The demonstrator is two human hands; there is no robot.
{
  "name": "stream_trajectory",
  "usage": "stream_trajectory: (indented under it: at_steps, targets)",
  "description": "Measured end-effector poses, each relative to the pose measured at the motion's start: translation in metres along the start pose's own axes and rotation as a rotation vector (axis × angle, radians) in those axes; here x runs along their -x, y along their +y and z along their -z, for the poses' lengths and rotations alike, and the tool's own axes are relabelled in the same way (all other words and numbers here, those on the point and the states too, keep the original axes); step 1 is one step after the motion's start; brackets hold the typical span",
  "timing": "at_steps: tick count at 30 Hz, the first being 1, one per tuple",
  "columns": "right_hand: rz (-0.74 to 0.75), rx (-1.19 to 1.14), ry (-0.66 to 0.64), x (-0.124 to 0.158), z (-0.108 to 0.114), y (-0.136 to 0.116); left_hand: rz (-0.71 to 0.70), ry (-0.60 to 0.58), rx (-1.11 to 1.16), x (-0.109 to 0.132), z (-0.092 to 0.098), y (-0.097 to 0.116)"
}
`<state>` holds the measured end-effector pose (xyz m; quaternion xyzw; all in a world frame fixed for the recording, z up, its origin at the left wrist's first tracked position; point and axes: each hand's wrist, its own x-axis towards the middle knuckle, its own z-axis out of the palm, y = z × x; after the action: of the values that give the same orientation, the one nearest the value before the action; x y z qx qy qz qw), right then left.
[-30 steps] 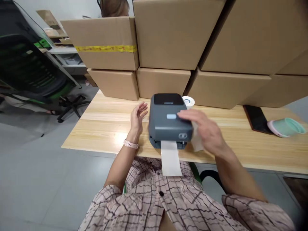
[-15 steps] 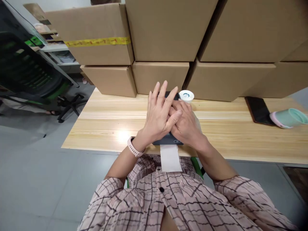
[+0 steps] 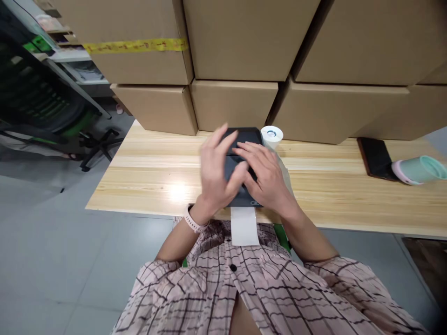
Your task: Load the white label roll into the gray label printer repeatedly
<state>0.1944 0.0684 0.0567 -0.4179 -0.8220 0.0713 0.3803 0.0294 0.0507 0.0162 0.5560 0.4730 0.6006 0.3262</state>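
Note:
A dark label printer (image 3: 244,133) stands on the wooden table between my hands, with a strip of white paper (image 3: 244,226) hanging from its near side over the table edge. My left hand (image 3: 220,170), blurred by motion, is over the printer's left side with its fingers spread, holding nothing. Over the right side of the printer is my right hand (image 3: 266,174), its fingers stretched out and apart from the left ones; whether it touches the lid I cannot tell. A white paper roll (image 3: 272,134) stands by the printer's far right corner.
Stacked cardboard boxes (image 3: 235,104) line the back of the wooden table (image 3: 146,163). To the right lie a black phone (image 3: 376,157) and a mint-green cup (image 3: 419,170) on its side. An office chair (image 3: 38,93) stands on the floor at left.
My hands, which overlapped on top of the printer, have come apart. The left has moved to the left, uncovering more of the dark lid. The camera view has shifted slightly.

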Motion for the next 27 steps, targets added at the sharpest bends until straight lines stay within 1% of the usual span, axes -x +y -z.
stream_trajectory:
  at_steps: [2, 4, 5, 6, 8, 9, 10, 11, 12, 14, 16, 18, 20, 22, 24, 25, 27]
  targets:
    - [-0.042, -0.077, 0.029, 0.008, 0.001, 0.002, -0.016, 0.169, -0.072, 0.039, 0.013, -0.01]
    - [-0.064, -0.134, 0.047, 0.016, 0.001, 0.004, 0.006, 0.142, -0.087, 0.077, 0.023, -0.011]
    - [-0.067, -0.149, 0.051, 0.02, 0.0, 0.005, 0.041, 0.086, -0.092, 0.092, 0.025, -0.008]
    - [-0.068, -0.156, 0.054, 0.023, -0.001, 0.006, 0.149, -0.038, -0.083, 0.102, 0.026, -0.003]
    - [-0.069, -0.16, 0.068, 0.027, -0.003, 0.007, 0.519, -0.34, 0.056, 0.108, 0.024, 0.009]
    - [-0.07, -0.162, 0.075, 0.028, -0.003, 0.007, 0.694, -0.451, 0.156, 0.106, 0.022, 0.016]
    - [-0.071, -0.163, 0.079, 0.028, -0.003, 0.007, 0.826, -0.515, 0.257, 0.101, 0.019, 0.022]
    - [-0.071, -0.164, 0.082, 0.028, -0.004, 0.007, 0.894, -0.529, 0.338, 0.095, 0.017, 0.026]
    - [-0.07, -0.165, 0.083, 0.028, -0.003, 0.007, 0.914, -0.522, 0.387, 0.089, 0.015, 0.03]
    - [-0.067, -0.165, 0.079, 0.028, -0.003, 0.007, 0.881, -0.514, 0.399, 0.082, 0.014, 0.032]
    - [-0.053, -0.158, 0.075, 0.029, -0.003, 0.007, 0.827, -0.552, 0.343, 0.081, 0.015, 0.028]
    - [-0.022, -0.142, 0.091, 0.032, -0.003, 0.008, 0.784, -0.572, 0.274, 0.086, 0.018, 0.019]
    - [0.024, -0.109, 0.124, 0.035, -0.003, 0.008, 0.743, -0.543, 0.209, 0.093, 0.021, 0.011]
    - [0.059, -0.048, 0.134, 0.038, -0.002, 0.006, 0.673, -0.479, 0.118, 0.101, 0.027, 0.005]
    - [0.072, 0.041, 0.087, 0.038, 0.001, 0.005, 0.56, -0.386, 0.002, 0.106, 0.035, 0.004]
    - [0.079, 0.085, 0.05, 0.038, 0.003, 0.004, 0.498, -0.317, -0.046, 0.106, 0.038, 0.004]
    - [0.108, 0.148, -0.024, 0.035, 0.007, 0.003, 0.367, -0.135, -0.115, 0.103, 0.043, 0.005]
